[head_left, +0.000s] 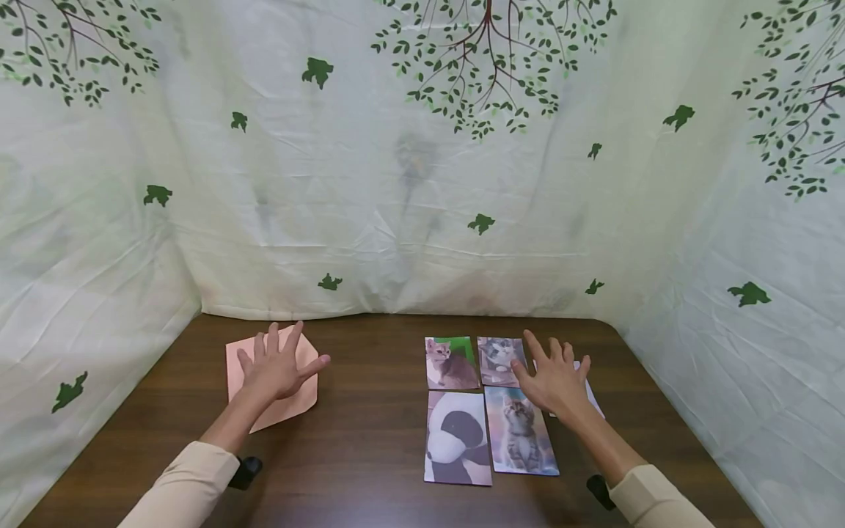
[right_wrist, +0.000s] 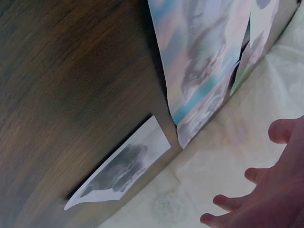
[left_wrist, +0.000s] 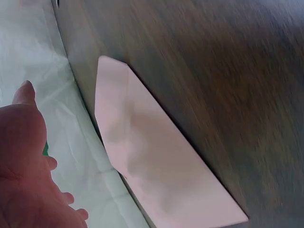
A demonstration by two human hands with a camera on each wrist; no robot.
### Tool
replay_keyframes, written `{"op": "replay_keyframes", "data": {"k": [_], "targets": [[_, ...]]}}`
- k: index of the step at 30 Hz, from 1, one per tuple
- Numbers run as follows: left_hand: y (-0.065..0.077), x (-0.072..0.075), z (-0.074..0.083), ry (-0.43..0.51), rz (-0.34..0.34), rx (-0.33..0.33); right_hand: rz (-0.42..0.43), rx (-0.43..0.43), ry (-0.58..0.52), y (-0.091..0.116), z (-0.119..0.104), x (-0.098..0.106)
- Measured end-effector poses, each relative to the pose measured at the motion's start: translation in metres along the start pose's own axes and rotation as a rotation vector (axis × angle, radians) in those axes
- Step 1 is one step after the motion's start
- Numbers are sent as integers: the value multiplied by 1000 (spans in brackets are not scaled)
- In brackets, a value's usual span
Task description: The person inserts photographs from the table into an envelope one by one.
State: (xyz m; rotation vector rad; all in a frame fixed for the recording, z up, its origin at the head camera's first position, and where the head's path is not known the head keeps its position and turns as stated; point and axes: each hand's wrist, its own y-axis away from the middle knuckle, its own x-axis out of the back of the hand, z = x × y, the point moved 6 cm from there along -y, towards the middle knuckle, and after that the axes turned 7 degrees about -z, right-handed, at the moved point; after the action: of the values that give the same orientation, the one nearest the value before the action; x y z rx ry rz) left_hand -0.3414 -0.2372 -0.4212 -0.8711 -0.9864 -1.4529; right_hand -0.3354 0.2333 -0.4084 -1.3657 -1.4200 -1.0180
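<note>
My left hand [head_left: 272, 370] is spread over a pink envelope [head_left: 305, 392] on the left of the table, its fingers extended and holding nothing. In the left wrist view the pink envelope [left_wrist: 147, 152] lies flat, with the hand's shadow across it. On the right, my right hand [head_left: 554, 378] hovers with fingers spread, holding nothing. Beneath and beside it lie several photo cards: a cat on green [head_left: 452, 363], a grey kitten [head_left: 498, 359], a standing tabby kitten [head_left: 520, 433] and a black-and-white picture [head_left: 458, 440]. Another card [right_wrist: 123, 166], partly hidden by the right hand in the head view, lies apart.
The brown wooden table [head_left: 370, 411] spans the foreground. A pale cloth [head_left: 409, 279] printed with leaves and branches hangs behind the table and along both sides. Dark bands [head_left: 246, 473] sit at the wrists.
</note>
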Motion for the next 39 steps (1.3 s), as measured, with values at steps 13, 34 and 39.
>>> {"op": "replay_keyframes", "data": {"k": [13,34,39], "targets": [[2,17,-35,56,34,91,47,37,-13,-2,-3,-4],[-4,7,-58,168,-70,194,26,115,-155,-12,-66,-12],[-9,2,-64,185,-67,201,22,121,-158,-12,-81,-18]]}}
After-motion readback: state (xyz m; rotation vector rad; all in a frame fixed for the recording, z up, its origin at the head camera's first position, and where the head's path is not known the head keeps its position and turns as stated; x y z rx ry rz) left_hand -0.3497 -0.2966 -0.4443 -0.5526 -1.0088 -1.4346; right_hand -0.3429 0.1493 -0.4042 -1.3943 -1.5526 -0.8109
